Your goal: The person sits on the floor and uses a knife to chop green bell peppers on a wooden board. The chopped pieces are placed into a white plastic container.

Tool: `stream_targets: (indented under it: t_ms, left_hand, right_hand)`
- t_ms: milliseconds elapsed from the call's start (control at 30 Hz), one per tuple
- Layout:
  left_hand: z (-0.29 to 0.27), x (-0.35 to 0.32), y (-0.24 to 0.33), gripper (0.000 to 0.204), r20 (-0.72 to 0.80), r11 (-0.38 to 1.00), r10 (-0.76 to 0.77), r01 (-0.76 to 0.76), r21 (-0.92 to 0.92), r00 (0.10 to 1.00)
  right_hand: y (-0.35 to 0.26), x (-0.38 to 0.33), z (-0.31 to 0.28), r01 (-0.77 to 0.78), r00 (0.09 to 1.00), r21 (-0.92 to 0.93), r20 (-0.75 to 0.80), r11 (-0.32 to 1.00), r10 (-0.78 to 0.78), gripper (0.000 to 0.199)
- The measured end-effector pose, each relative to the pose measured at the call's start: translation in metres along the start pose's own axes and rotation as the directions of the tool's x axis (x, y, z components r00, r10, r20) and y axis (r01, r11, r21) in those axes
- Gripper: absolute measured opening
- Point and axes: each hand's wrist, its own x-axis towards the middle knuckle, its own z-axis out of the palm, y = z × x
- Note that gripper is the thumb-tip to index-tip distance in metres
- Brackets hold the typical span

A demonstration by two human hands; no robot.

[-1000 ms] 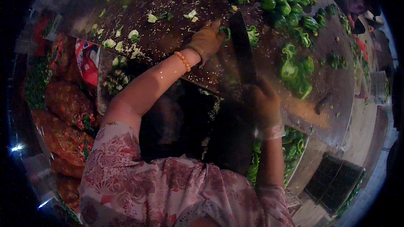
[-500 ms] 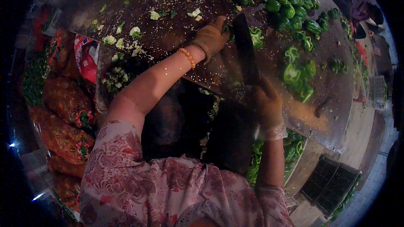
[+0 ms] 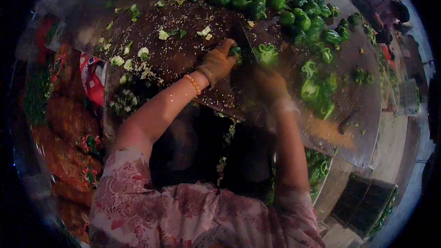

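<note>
The left hand (image 3: 217,62), gloved and with a bead bracelet at the wrist, reaches out over the middle of the dark bench (image 3: 193,55); its fingers are curled down over a green pepper (image 3: 235,51) and press it to the surface; the pepper shows only as a small green patch under the fingertips. Just to the right of it stands the broad blade of a cleaver (image 3: 243,46), its edge touching or nearly touching the pepper; the right hand (image 3: 270,85) is closed round the cleaver's handle, though that hand is blurred and its grip is probably, not certainly, a full fist. Whole green peppers (image 3: 285,9) lie heaped toward the bench's far right corner; cut pepper pieces (image 3: 317,87) are spread near its right edge, beside the right forearm; pale cores and seeds (image 3: 138,59) are scattered over the left half of the bench, thickest at the near left edge. Off the bench's left edge lie red mesh sacks (image 3: 69,124); a dark slatted crate (image 3: 367,202) stands below the near right corner.
</note>
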Motion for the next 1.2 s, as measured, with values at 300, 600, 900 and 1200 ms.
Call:
stream_targets:
  t_ms: [300, 600, 900, 1200]
  left_hand:
    - [0.038, 0.081, 0.047, 0.035, 0.296, 0.976, 0.212, -0.219, -0.009, 0.932]
    - [0.063, 0.235, 0.035, 0.06, 0.094, 0.771, -0.078, 0.0, 0.636, 0.993]
    - [0.031, 0.17, -0.026, 0.058, -0.011, 0.96, 0.122, -0.115, 0.256, 0.992]
    - [-0.02, 0.0, 0.053, 0.051, 0.384, 0.917, -0.085, 0.224, -0.332, 0.919]
  right_hand:
    - [0.13, 0.003, -0.079, 0.228, 0.952, 0.038, -0.219, 0.973, -0.214, 0.046]
    - [0.206, -0.032, -0.116, 0.318, 0.858, -0.308, -0.309, 0.897, -0.41, 0.04]
    - [0.187, -0.047, -0.103, 0.238, 0.71, -0.956, 0.051, 0.172, -0.702, 0.038]
    - [0.099, -0.109, -0.056, 0.131, 0.984, 0.43, -0.165, 0.893, -0.065, 0.045]
